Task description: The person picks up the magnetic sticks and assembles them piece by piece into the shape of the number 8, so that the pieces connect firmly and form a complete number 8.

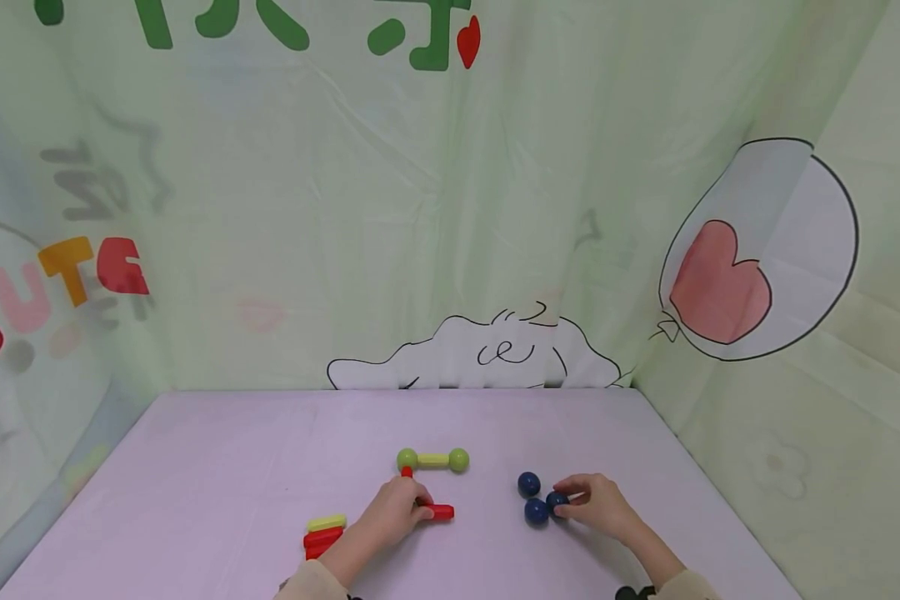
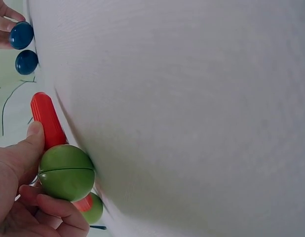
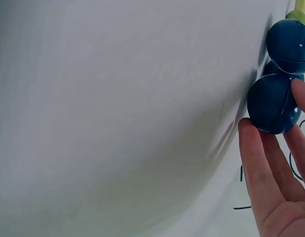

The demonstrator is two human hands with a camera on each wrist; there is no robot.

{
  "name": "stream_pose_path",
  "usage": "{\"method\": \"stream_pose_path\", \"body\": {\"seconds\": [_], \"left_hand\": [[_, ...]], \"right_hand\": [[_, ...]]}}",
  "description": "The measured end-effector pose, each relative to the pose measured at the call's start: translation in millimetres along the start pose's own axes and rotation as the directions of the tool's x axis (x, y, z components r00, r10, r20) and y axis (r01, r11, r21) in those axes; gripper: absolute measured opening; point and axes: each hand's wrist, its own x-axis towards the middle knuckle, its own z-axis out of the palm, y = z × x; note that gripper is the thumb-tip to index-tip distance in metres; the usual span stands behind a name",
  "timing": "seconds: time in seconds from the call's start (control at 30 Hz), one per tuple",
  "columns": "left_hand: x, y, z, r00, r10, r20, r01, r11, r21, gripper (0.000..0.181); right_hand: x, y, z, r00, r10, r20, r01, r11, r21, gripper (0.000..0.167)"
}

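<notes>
Our left hand (image 1: 396,510) grips green ball (image 2: 67,173); right of it, right hand (image 1: 596,505) pinches blue ball (image 3: 272,105) (slackening risks rolling).

head: held green ball (image 2: 66,173) hidden | red sticks (image 1: 323,537) part-hidden | right wrist: rear blue ball (image 3: 269,69) part-hidden

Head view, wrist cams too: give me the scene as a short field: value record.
left hand: holds green ball, thumb against red rod
right hand: pinches blue ball
other blue balls: two, beside the held one
yellow bar: between two green end balls, beyond left hand
separate yellow rod: beside red pieces, which are partly hidden
</notes>
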Motion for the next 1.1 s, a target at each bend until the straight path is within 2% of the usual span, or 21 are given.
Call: {"method": "stream_pose_path", "body": {"seconds": [0.3,0.63,0.9,1.1], "left_hand": [[0.1,1.2,0.6,1.000,0.005,-0.010,-0.005,1.000,0.013,0.007],[0.0,1.2,1.3,1.000,-0.007,-0.009,0.008,1.000,0.013,0.007],[-0.5,0.9,0.6,1.000,0.010,-0.017,-0.009,1.000,0.022,0.006],[-0.1,-0.5,1.3,0.999,0.031,-0.029,-0.030,0.999,0.029,0.006]], "right_hand": [[0.4,-3.3,-2.0,1.000,0.012,-0.028,-0.012,1.000,-0.020,0.034],[2.8,-20.7,-2.4,0.998,0.018,-0.054,-0.019,1.000,-0.020,0.035],[7.4,-40.3,9.0,0.998,-0.040,-0.057,0.041,0.999,0.013,0.033],[12.9,-53.1,22.9,0.998,-0.035,-0.051,0.037,0.999,0.029,0.034]]}}
